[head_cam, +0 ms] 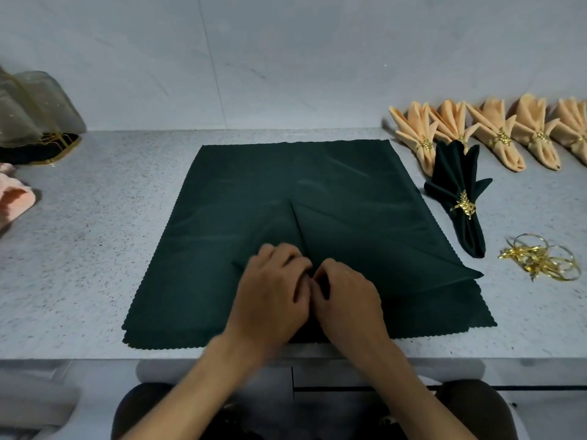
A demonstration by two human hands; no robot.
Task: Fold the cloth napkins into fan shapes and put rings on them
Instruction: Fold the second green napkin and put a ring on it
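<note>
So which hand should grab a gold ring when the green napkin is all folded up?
Probably the right hand. The loose gold rings lie on the counter to its right, beside the finished green fan. The left hand would have to cross over. Both hands now pinch the green napkin.

Both hands, the left hand [270, 292] and the right hand [347, 295], pinch a pleat at the near edge of the dark green napkin [254, 192]. Right of that napkin lie a finished green fan [457, 185], peach fans [495, 134] behind it, and loose gold rings [540, 260] (perhaps several, tangled).
</note>
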